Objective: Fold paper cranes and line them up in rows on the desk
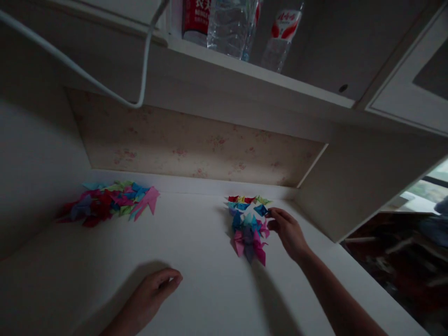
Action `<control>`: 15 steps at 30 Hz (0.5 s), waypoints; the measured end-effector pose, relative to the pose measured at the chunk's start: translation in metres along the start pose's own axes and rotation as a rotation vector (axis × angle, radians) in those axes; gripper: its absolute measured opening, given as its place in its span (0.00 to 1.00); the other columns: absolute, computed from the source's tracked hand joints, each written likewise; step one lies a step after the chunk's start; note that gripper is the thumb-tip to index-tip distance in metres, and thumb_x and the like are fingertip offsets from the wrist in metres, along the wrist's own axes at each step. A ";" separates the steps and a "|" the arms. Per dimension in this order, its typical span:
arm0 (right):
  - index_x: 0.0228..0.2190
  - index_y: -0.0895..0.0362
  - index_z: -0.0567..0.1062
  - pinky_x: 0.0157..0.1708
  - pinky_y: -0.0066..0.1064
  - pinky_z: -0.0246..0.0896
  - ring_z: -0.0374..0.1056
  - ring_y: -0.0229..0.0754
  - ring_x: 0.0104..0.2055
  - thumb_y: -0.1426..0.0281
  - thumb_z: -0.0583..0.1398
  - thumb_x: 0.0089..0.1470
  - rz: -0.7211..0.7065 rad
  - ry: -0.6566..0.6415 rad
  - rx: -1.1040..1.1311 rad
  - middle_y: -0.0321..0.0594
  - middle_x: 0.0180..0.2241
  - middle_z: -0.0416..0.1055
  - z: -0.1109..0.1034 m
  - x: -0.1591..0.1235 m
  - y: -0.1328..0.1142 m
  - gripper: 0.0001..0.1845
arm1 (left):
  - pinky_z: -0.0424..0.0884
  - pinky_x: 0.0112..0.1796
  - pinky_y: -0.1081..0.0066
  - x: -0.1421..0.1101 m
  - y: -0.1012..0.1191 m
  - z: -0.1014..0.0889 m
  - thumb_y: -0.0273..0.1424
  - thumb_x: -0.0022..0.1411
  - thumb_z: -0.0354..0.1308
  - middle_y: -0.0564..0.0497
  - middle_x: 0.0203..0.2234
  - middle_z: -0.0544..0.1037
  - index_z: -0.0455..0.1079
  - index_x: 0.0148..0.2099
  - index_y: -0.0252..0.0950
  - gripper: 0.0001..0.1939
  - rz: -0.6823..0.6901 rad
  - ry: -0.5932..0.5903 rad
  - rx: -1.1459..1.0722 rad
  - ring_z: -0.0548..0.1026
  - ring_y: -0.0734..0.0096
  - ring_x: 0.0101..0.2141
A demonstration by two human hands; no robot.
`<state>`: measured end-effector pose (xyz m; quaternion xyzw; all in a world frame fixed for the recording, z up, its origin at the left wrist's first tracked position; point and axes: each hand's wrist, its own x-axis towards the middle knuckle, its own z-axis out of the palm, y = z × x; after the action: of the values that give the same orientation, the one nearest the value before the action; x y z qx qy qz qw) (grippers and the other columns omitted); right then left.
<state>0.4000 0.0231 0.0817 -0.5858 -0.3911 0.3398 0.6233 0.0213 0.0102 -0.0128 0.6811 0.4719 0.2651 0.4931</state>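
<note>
My right hand (287, 228) pinches a dark blue paper crane (262, 210) between thumb and fingertips, at the right side of a grouped set of folded paper cranes (248, 233). Red and yellow ones lie at the back of this group, blue in the middle, pink and purple at the front. My left hand (157, 287) hovers over or rests on the white desk (203, 298), fingers curled in to the thumb, with nothing seen in it. A loose pile of mixed-colour paper cranes (112, 200) lies at the desk's back left, apart from both hands.
Overhead runs a shelf (259, 70) holding clear plastic bottles (229, 28) and a red package (196, 21). A white cable (105, 88) hangs in a loop at upper left. Side panels bound the desk; a cluttered area (395, 252) lies past its right edge.
</note>
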 end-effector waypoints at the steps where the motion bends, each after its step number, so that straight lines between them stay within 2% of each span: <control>1: 0.35 0.58 0.74 0.26 0.29 0.63 0.66 0.36 0.23 0.57 0.65 0.44 0.026 0.023 -0.060 0.42 0.33 0.73 -0.009 0.018 0.003 0.20 | 0.67 0.37 0.73 0.001 0.000 0.000 0.46 0.59 0.52 0.53 0.28 0.76 0.74 0.32 0.38 0.18 -0.006 0.003 0.002 0.72 0.65 0.33; 5: 0.29 0.59 0.76 0.25 0.30 0.65 0.66 0.36 0.22 0.63 0.65 0.44 0.124 0.055 -0.185 0.43 0.28 0.74 -0.030 0.079 0.030 0.12 | 0.67 0.38 0.72 0.002 0.001 0.000 0.48 0.57 0.53 0.52 0.29 0.77 0.75 0.32 0.39 0.18 -0.049 0.032 -0.016 0.73 0.63 0.35; 9: 0.27 0.60 0.75 0.25 0.30 0.66 0.67 0.37 0.22 0.68 0.64 0.48 0.209 0.055 -0.273 0.42 0.25 0.74 -0.038 0.114 0.055 0.06 | 0.67 0.35 0.73 0.003 -0.003 0.001 0.48 0.57 0.52 0.52 0.27 0.76 0.74 0.31 0.39 0.19 -0.053 0.040 -0.013 0.72 0.65 0.32; 12: 0.31 0.61 0.74 0.27 0.29 0.67 0.68 0.35 0.25 0.69 0.60 0.55 0.252 0.047 -0.334 0.40 0.28 0.73 -0.041 0.130 0.066 0.06 | 0.66 0.34 0.74 0.004 -0.005 0.002 0.48 0.58 0.52 0.52 0.27 0.75 0.74 0.32 0.39 0.19 -0.053 0.044 -0.010 0.70 0.66 0.31; 15: 0.39 0.60 0.72 0.33 0.32 0.69 0.70 0.37 0.33 0.67 0.58 0.60 0.249 0.030 -0.387 0.40 0.37 0.72 -0.039 0.141 0.073 0.10 | 0.66 0.34 0.73 0.004 -0.003 0.003 0.49 0.57 0.51 0.52 0.27 0.74 0.73 0.31 0.39 0.20 -0.079 0.050 -0.023 0.70 0.66 0.32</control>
<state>0.5021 0.1351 0.0210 -0.7431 -0.3642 0.3243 0.4583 0.0238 0.0127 -0.0166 0.6493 0.5076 0.2675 0.4992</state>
